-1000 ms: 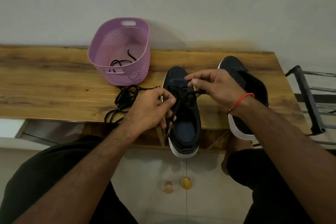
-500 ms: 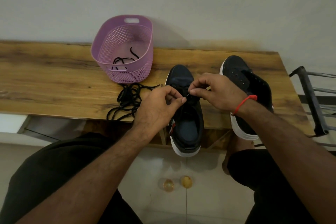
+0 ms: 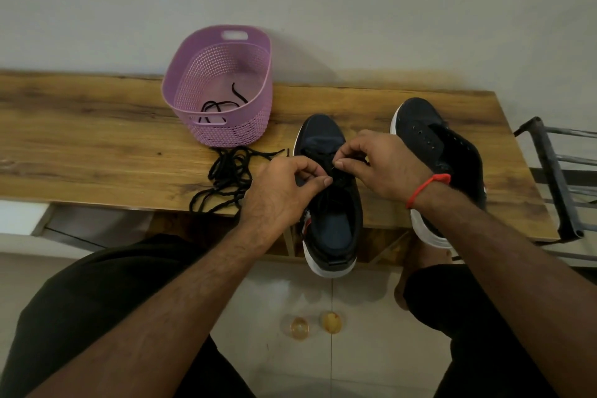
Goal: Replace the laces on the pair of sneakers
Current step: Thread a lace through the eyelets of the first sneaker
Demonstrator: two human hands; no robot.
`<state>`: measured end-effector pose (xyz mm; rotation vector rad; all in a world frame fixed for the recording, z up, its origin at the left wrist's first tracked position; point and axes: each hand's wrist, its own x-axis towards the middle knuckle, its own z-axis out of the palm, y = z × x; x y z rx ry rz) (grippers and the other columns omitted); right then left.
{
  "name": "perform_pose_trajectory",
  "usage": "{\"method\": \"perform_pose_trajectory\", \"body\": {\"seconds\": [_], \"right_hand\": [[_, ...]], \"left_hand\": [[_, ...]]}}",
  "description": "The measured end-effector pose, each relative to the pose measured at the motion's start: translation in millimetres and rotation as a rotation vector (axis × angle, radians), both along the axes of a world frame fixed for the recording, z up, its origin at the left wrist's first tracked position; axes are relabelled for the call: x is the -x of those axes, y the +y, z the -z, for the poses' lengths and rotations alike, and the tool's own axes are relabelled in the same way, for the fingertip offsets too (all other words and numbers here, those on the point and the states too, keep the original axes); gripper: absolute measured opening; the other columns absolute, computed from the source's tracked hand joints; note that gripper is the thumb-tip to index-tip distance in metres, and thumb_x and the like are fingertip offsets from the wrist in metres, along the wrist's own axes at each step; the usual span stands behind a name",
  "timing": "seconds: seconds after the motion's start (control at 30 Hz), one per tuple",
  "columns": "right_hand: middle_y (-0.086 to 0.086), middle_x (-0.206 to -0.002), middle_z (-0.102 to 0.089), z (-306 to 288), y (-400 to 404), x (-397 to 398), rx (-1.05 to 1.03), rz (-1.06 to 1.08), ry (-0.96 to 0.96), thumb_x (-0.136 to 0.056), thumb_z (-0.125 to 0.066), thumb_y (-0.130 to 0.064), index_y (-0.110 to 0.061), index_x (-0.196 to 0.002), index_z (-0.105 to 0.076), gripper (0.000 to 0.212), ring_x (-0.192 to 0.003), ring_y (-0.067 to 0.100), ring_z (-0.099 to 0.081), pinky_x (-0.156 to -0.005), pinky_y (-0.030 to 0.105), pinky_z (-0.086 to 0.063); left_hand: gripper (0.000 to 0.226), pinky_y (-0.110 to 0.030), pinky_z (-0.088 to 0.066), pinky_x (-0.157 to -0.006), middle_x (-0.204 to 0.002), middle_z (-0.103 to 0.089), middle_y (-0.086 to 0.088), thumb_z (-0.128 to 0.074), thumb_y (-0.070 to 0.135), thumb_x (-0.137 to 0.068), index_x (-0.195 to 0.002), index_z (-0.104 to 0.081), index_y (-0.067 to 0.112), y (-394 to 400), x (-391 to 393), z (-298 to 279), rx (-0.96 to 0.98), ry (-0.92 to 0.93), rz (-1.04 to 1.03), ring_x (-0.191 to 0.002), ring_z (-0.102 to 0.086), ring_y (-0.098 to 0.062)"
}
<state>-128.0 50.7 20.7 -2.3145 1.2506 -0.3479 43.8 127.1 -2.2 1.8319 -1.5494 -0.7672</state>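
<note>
Setting: we look down on a wooden bench [image 3: 97,145] against a pale wall, tiled floor below.
Near sneaker: the dark sneaker [image 3: 329,203] in the middle lies toe toward the wall, its white heel hanging over the bench's near edge.
Lace at the grip: we see both hands meet over its eyelet area; the black lace there is thin and mostly hidden by the fingers.
Left hand: our left hand [image 3: 284,191] has thumb and forefinger pinched together on the lace, the other fingers curled.
Right hand: our right hand [image 3: 384,165], a red thread [image 3: 426,186] at its wrist, pinches the lace just beside the left fingertips.
Other sneaker: the second sneaker [image 3: 436,152] lies to the right, eyelets bare.
Basket: the purple basket [image 3: 223,87] at far left holds a black lace [image 3: 219,107].
Loose laces: a tangled pile of laces [image 3: 226,178] lies just near the basket.
</note>
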Motion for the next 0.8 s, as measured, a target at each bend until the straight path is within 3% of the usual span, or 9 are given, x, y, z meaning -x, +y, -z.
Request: {"method": "perform_pose_trajectory", "body": {"seconds": [0.17,0.3,0.47,0.57,0.67,0.8], "right_hand": [[-0.008,-0.098,-0.053,-1,2,-5,0.031,-0.052,0.057,-0.095,-0.063,-0.023,-0.021,-0.095,-0.071,0.008,-0.095,0.009,-0.05,-0.084,0.023,-0.042],[-0.006,-0.102,-0.055,-9,1,-3,0.036,-0.11,0.111,-0.096,-0.062,-0.022,-0.02,-0.095,-0.073,0.01,-0.1,0.014,-0.053,-0.089,0.033,-0.048],[-0.009,-0.105,-0.048,-5,4,-6,0.103,-0.128,0.252,-0.099,-0.056,-0.029,-0.026,-0.101,-0.068,0.013,-0.106,0.01,-0.043,-0.084,0.027,-0.037],[-0.008,-0.1,-0.06,-2,2,-4,-0.035,-0.06,0.142,-0.096,-0.062,-0.026,-0.026,-0.093,-0.07,0.009,-0.099,0.01,-0.054,-0.082,0.028,-0.045],[-0.014,-0.089,-0.066,-1,-3,3,-0.302,-0.006,-0.026,-0.092,-0.069,-0.02,-0.029,-0.086,-0.07,0.011,-0.089,0.001,-0.061,-0.076,0.019,-0.045],[-0.018,-0.083,-0.066,6,0,1,-0.287,0.053,-0.097,-0.091,-0.07,-0.022,-0.034,-0.081,-0.069,0.016,-0.081,-0.004,-0.058,-0.068,0.013,-0.04]], "left_hand": [[0.006,-0.022,-0.055,-0.072,-0.081,-0.066,0.019,-0.075,0.04,-0.088,-0.086,-0.069,0.039,4,9,8,0.037,0.031,-0.056,-0.083,-0.063,0.004],[0.005,-0.018,-0.054,-0.068,-0.08,-0.066,0.018,-0.074,0.039,-0.088,-0.088,-0.072,0.036,5,10,12,0.016,0.08,-0.087,-0.081,-0.063,0.004],[0.011,-0.009,-0.047,-0.063,-0.082,-0.066,0.018,-0.073,0.037,-0.09,-0.096,-0.076,0.028,5,13,17,0.025,0.112,-0.102,-0.081,-0.061,0.006],[0.008,-0.006,-0.048,-0.065,-0.082,-0.067,0.018,-0.074,0.032,-0.091,-0.096,-0.076,0.027,9,16,21,0.065,0.17,-0.104,-0.078,-0.06,0.011],[0.007,-0.007,-0.049,-0.066,-0.082,-0.07,0.019,-0.074,0.031,-0.09,-0.095,-0.077,0.027,12,18,23,0.083,0.239,-0.111,-0.075,-0.061,0.012],[0.01,-0.012,-0.052,-0.069,-0.083,-0.07,0.02,-0.074,0.034,-0.09,-0.097,-0.077,0.028,12,18,24,0.073,0.249,-0.128,-0.077,-0.063,0.009]]}}
